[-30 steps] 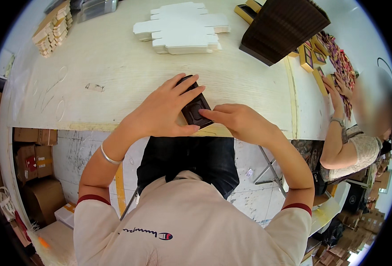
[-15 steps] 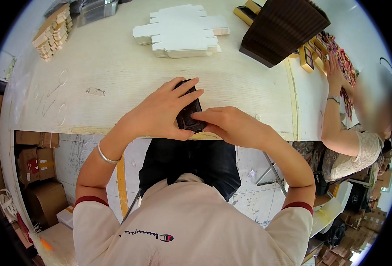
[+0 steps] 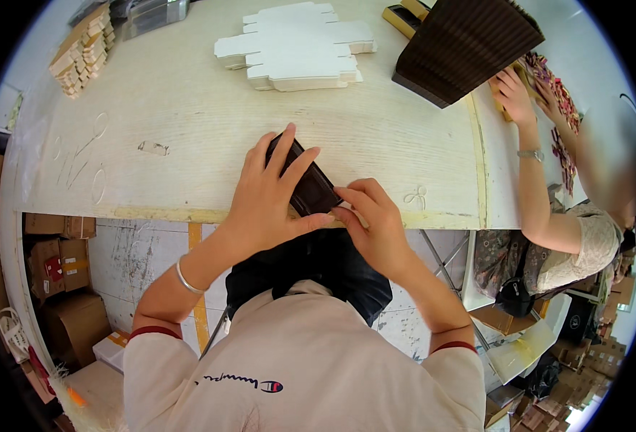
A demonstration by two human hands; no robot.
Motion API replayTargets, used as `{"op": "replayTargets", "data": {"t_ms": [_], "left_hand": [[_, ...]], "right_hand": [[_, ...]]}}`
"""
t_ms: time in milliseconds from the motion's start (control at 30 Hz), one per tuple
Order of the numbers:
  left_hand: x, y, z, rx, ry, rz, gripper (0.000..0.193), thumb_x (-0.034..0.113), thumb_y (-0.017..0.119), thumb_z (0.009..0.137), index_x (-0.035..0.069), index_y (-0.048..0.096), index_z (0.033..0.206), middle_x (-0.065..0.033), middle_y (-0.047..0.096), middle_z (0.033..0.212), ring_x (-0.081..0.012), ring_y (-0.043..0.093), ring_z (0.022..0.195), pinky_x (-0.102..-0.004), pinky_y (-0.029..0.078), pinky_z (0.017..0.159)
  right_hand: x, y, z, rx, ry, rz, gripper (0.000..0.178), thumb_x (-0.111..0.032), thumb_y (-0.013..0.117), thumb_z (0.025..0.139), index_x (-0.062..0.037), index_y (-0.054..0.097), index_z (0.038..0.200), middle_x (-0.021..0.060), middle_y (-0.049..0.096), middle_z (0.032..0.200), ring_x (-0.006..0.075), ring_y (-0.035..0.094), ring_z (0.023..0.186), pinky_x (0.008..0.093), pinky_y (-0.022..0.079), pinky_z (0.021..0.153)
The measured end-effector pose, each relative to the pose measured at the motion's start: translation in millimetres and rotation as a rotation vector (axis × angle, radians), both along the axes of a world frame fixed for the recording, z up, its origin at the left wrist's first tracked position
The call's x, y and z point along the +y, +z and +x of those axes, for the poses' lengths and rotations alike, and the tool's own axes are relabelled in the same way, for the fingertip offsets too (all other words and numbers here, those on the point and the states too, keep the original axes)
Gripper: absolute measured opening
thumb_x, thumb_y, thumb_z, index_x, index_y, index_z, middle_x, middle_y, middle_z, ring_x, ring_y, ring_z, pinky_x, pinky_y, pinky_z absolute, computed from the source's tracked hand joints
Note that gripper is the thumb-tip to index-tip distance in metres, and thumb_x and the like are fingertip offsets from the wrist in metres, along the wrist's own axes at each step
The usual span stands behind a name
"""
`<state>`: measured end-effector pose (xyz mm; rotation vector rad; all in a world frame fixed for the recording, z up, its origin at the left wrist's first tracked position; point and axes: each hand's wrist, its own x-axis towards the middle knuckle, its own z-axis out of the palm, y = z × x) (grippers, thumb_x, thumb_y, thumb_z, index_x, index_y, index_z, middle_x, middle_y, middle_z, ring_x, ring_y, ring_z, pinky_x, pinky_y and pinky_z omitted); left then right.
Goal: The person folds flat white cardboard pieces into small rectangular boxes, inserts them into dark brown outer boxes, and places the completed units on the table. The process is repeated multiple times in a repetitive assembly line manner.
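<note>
A dark brown, shallow rectangular plastic tray (image 3: pixel 315 189) lies at the table's near edge, slanting from far left to near right. My left hand (image 3: pixel 264 189) is closed around it, with long fingers over its far end and left side and the thumb along its near end. My right hand (image 3: pixel 375 219) pinches the tray's near right corner between thumb and forefinger. The fingers hide much of the tray's left side.
A stack of flat white carton blanks (image 3: pixel 303 50) lies beyond my hands. To its right stands a tall stack of dark brown trays (image 3: pixel 465 47). A co-worker's hand (image 3: pixel 513 97) is at gold boxes on the right. Wooden pieces (image 3: pixel 84 50) are piled far left.
The tray has turned, its far end swinging left and its near end right. My right hand has shifted from the tray's inside to its near right corner. The co-worker's hands have moved.
</note>
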<state>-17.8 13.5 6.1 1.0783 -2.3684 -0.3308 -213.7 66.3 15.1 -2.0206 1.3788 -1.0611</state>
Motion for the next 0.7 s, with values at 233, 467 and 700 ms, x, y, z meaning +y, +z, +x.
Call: {"op": "replayTargets", "data": {"t_ms": [233, 467, 700], "left_hand": [[3.0, -7.2, -4.7, 0.053, 0.057, -0.042, 0.068, 0.049, 0.072, 0.071, 0.004, 0.055, 0.120, -0.0273, 0.033, 0.143, -0.0497, 0.033, 0.124, -0.0572, 0.034, 0.097], [1.8, 7.4, -6.4, -0.053, 0.072, 0.030, 0.067, 0.043, 0.073, 0.068, 0.006, 0.056, 0.121, -0.0277, 0.032, 0.144, -0.0509, 0.031, 0.128, -0.0593, 0.029, 0.101], [7.1, 15.1, -5.5, -0.264, 0.057, -0.047, 0.064, 0.044, 0.065, 0.080, 0.012, 0.051, 0.134, -0.0232, 0.028, 0.148, -0.0457, 0.028, 0.133, -0.0583, 0.024, 0.106]], "right_hand": [[3.6, -17.4, 13.7, -0.097, -0.081, -0.012, 0.025, 0.005, 0.065, 0.078, 0.0022, 0.063, 0.103, 0.0146, 0.056, 0.098, 0.0287, 0.059, 0.079, 0.0372, 0.049, 0.067], [-2.9, -13.9, -1.6, 0.222, 0.039, -0.132, 0.032, 0.005, 0.062, 0.080, 0.0024, 0.060, 0.111, 0.0165, 0.058, 0.104, 0.0307, 0.061, 0.084, 0.0373, 0.051, 0.069], [5.7, -22.3, 7.0, 0.191, 0.039, -0.226, 0.045, -0.014, 0.066, 0.081, 0.0088, 0.055, 0.119, 0.0215, 0.053, 0.124, 0.0363, 0.055, 0.111, 0.0413, 0.047, 0.089]]}}
